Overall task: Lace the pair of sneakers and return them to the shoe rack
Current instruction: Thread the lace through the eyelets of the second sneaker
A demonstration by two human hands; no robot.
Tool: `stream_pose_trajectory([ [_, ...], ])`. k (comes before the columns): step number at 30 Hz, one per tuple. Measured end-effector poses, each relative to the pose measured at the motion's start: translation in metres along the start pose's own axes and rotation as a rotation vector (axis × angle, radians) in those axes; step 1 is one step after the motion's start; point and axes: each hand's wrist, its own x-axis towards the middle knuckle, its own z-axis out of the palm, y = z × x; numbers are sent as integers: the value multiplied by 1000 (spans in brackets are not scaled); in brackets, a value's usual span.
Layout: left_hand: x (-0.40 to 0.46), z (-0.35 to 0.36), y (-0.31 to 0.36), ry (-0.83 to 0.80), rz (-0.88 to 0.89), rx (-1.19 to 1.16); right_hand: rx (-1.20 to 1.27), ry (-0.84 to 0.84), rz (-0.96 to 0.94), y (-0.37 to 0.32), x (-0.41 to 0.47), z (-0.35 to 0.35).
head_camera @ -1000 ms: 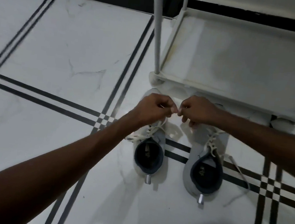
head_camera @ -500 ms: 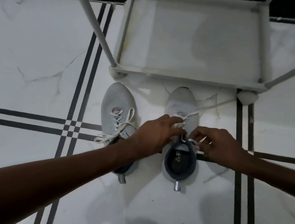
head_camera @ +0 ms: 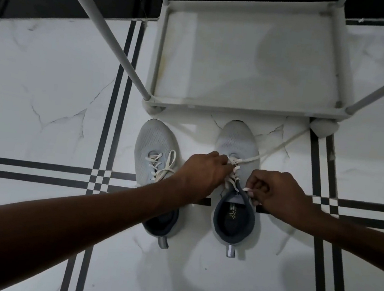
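Two light grey sneakers with dark linings stand side by side on the floor, toes toward the rack. The left sneaker [head_camera: 153,145] has its white lace threaded, ends lying loose; my forearm covers its heel half. Both hands are at the right sneaker [head_camera: 237,139]. My left hand [head_camera: 203,173] pinches its white lace [head_camera: 280,145] near the lower eyelets, and one end runs taut up to the right toward the rack's foot. My right hand [head_camera: 281,195] grips the lace beside the tongue at the collar.
The white shoe rack [head_camera: 239,104] stands just beyond the toes, its bottom shelf bare, with slanting grey poles [head_camera: 108,31] rising at left and right. White marble floor with black stripe lines [head_camera: 118,88] lies all around.
A second ago both hands held a lace up between the shoes. They have dropped onto the right sneaker's eyelets, and the view has swung to centre the rack. Little moved in the last half second.
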Motion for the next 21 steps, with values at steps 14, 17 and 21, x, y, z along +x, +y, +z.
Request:
stream_pose_trajectory([
  [14,-18,-19,-15,-117,-78,-121,-125,-41,-67,6,3,-5],
  [17,-30,-13,-33,-144,-133,-106,-259,-41,-147,12,9,-18],
  [21,-42,-2,-32,-154,-192,-143,-346,-19,-169,16,11,-21],
])
